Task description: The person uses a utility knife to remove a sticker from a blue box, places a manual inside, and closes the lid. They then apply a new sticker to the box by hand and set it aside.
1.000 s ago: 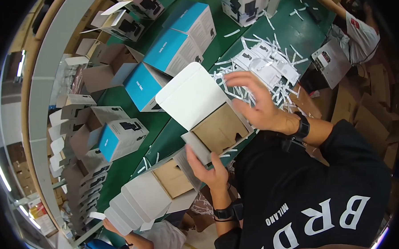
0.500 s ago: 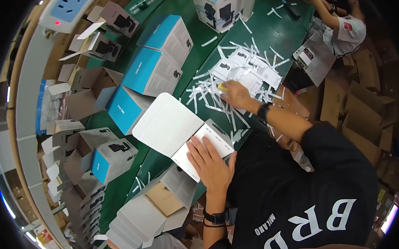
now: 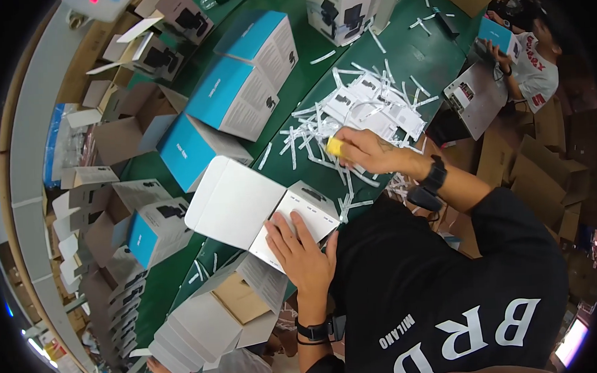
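The right hand (image 3: 371, 150), empty a second ago, grips a blurred yellow object (image 3: 335, 146); the left hand (image 3: 304, 256), flat, likely steadies the open-flapped white cardboard box (image 3: 291, 201) by the green surface's (image 3: 400, 52) near edge.

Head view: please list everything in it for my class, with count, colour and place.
Table: 1, green, centre
Flapped carton: 1, white, centre
Blue-topped boxes: at least 4, blue and white, upper centre
Open cartons: several, brown insides, left
Row of cartons: several, white, lower left
Insert: 1, tan, within that row
Printed sheets: several, white, right of centre
Paper strips: many, white, scattered
Metal unit: 1, silver, upper right
Brown cartons: several, brown, far right
Co-workers: at least 2, pale shirts, upper right and lower left
Yellow item: 1, yellow, centre; blurred
Black shirt: 1, black, lower right
Left hand: 1, bare, flat on flapped carton
Right hand: 1, bare, holding yellow item
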`<state>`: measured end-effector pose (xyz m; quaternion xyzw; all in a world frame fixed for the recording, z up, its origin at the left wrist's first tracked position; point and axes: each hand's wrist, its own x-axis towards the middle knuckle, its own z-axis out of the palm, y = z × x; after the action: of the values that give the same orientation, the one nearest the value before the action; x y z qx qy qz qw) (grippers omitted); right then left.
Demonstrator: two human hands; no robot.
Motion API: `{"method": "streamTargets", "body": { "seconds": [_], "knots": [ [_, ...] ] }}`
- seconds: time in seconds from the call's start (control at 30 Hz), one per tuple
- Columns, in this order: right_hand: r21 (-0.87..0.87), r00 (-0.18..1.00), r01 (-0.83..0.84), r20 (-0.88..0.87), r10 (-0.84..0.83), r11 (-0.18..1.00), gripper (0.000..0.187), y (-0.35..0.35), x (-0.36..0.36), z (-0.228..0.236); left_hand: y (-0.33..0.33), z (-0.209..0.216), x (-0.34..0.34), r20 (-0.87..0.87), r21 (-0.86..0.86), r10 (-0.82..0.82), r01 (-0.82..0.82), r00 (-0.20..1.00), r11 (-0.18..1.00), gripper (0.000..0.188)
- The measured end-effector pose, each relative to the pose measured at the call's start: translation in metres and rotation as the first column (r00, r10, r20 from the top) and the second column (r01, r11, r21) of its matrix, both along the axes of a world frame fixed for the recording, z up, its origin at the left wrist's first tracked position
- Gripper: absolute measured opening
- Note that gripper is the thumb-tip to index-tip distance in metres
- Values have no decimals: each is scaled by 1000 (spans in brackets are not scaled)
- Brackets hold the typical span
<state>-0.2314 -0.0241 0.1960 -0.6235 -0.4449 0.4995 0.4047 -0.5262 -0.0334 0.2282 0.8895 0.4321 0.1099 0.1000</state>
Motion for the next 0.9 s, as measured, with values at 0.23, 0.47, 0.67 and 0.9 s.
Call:
{"method": "streamTargets", "body": {
  "seconds": [0.23,0.47,0.67,0.9],
  "knots": [
    [239,778,-442,582,237,864,21,16,-33,54,5,1,0,30,-4,-86,86,996,996,88],
    [202,695,-512,668,265,835,21,24,-48,46,7,-2,-6,57,7,-99,98,993,995,88],
    [126,756,-517,532,382,847,22,31,-49,46,12,-3,-12,82,-13,-112,113,990,993,92],
    [171,666,-629,622,411,759,19,27,-55,55,11,-4,-16,52,38,-103,101,993,994,89]
  ]
}}
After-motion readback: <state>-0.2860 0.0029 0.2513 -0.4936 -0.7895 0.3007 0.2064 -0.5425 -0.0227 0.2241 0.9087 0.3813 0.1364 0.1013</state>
